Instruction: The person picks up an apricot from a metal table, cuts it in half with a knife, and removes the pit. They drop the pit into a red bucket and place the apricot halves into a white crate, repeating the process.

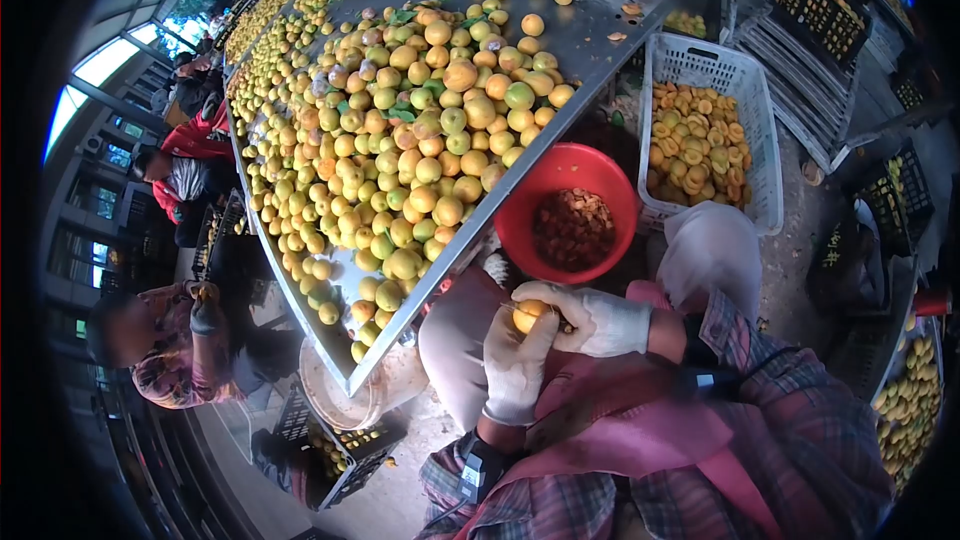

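Beside the table [585, 45], left grip [515, 365] and right grip [602, 322] clasp fruit [529, 314].

the left hand [515, 370] and right hand [605, 325] are covered by off-white gloves [625, 332]. plaid sleeves [745, 340] in muted blue, purple and pink are worn. at the left wrist a dark device [486, 462] with a pale label [470, 478] is worn. the front is draped in pink cloth [630, 440]; the legs are covered by pale trousers [455, 350].

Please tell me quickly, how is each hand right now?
Left hand: closed around a yellow fruit.
Right hand: at the same fruit; its grip cannot be told.
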Demonstrator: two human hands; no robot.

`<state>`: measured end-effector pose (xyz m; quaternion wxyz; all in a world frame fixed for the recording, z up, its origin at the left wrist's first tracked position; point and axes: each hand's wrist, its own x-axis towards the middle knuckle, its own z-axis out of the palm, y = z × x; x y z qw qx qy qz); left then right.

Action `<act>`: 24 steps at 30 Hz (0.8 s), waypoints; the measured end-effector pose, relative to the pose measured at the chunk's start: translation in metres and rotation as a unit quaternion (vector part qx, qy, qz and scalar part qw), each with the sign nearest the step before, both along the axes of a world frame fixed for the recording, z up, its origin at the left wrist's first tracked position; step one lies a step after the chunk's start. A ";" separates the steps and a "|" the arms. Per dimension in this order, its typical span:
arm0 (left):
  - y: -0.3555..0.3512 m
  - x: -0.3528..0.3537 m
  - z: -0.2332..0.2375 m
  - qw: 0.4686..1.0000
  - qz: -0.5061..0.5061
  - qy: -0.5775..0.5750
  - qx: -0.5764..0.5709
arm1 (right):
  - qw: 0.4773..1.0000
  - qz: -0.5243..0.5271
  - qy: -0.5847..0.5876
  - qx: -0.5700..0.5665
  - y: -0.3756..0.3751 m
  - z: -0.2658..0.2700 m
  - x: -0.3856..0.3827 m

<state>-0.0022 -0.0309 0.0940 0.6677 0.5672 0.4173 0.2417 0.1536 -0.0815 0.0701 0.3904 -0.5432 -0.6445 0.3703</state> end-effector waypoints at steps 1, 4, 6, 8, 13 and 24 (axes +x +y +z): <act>0.000 -0.002 -0.001 1.000 -0.006 0.009 0.006 | 0.999 0.000 0.014 0.040 0.000 -0.004 -0.001; -0.002 -0.004 -0.001 1.000 -0.012 0.016 0.012 | 0.992 -0.002 0.042 0.122 0.001 -0.010 -0.003; -0.004 -0.005 0.000 1.000 -0.010 0.014 0.011 | 0.985 -0.003 0.057 0.163 0.000 -0.011 -0.004; -0.008 -0.005 0.002 1.000 0.000 -0.010 0.019 | 0.989 0.054 0.140 0.003 -0.003 -0.011 -0.001; -0.015 -0.004 0.009 0.999 0.008 -0.036 0.010 | 0.958 0.071 0.246 -0.129 -0.011 0.026 0.005; -0.013 -0.010 0.017 0.998 -0.052 -0.046 -0.002 | 0.943 0.058 0.273 -0.179 -0.018 0.025 0.006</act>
